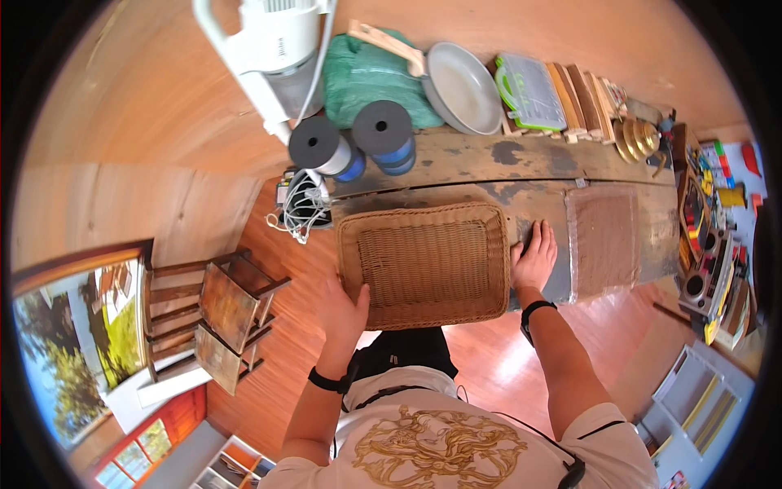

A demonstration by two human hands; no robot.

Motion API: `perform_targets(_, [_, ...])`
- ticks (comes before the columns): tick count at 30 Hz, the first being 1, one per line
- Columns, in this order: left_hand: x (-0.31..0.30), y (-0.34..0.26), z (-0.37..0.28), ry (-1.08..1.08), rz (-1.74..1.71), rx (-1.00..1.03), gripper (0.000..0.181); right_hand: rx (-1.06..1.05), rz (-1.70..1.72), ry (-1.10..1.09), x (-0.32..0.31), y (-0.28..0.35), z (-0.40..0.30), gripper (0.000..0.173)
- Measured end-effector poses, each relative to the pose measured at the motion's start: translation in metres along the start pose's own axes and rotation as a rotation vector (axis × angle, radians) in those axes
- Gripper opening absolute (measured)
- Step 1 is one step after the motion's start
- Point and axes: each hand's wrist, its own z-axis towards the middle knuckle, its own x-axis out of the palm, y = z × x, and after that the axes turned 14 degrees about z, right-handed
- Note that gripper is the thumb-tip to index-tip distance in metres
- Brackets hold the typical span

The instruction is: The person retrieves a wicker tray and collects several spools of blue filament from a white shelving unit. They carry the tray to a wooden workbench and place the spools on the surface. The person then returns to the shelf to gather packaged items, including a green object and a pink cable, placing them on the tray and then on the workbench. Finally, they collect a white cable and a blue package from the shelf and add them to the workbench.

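An oblong brown wicker basket (427, 257) lies before me at the table's near edge, its woven inside bare. My left hand (342, 308) grips the basket's left rim, thumb over the rim and fingers along the outside. Beside the right wall, my right hand (536, 253) lies flat on the wooden table (534, 198), fingers stretched forward and thumb by the basket's side. To the right of that hand is a brown cloth (603, 238) with a pale, clear-looking border.
Along the table's back stand wire spools (382, 131), a green plastic bag (366, 79), a grey frying pan (463, 88), a clear organizer case (534, 91), wood blocks (580, 98) and a stepped brass piece (636, 139). A white vacuum cleaner (281, 36) and wooden chairs (229, 305) are leftward.
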Motion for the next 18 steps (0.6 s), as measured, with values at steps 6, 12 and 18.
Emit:
perform_targets(6, [0.027,0.02,-0.019,0.074,-0.211,-0.153,0.058,-0.027,-0.039,-0.015,0.006,-0.011,-0.002,0.059])
perform_targets(12, [-0.005,0.032,-0.044,0.125,-0.433,-0.255,0.053,-0.116,-0.064,-0.037,0.008,-0.013,0.007,0.058])
perform_targets(18, [-0.041,0.051,-0.11,-0.056,-0.384,-0.463,0.051,-0.256,-0.024,-0.02,-0.005,-0.007,0.005,0.052])
